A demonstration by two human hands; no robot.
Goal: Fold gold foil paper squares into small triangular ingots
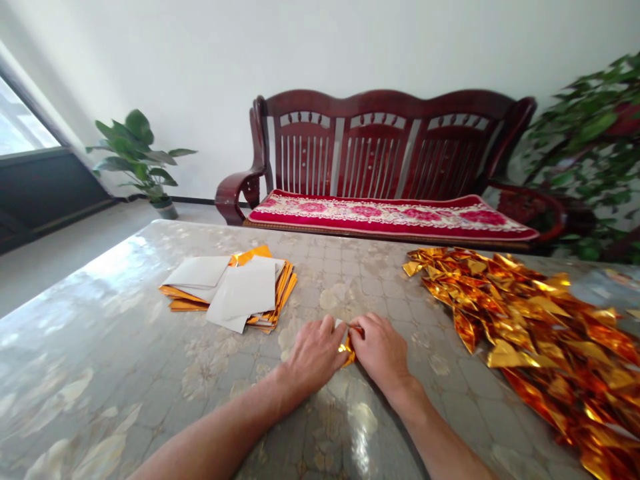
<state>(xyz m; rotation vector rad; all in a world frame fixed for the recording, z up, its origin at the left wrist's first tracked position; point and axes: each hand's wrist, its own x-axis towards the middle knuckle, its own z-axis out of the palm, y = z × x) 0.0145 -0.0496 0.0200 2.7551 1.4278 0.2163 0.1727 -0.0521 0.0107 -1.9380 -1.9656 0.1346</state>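
Both my hands meet over one sheet of gold foil paper point(349, 357) at the middle of the table. My left hand point(316, 348) has its fingers closed on the sheet's left side. From the other side, my right hand point(379, 347) pinches the sheet's right edge. The sheet looks partly folded, with gold foil and a bit of pale backing showing; my fingers cover most of it. Beyond my left hand lies a stack of flat foil sheets point(245, 291), mostly pale side up with gold edges. To the right spreads a large heap of folded gold foil pieces point(540, 320).
A patterned, glossy cover lies over the table point(165, 380). Behind its far edge stands a dark red wooden bench point(375, 147) with a floral seat cover point(390, 215). Potted plants stand at the left point(143, 160) and right point(595, 147). Clear plastic point(607, 288) lies beside the heap.
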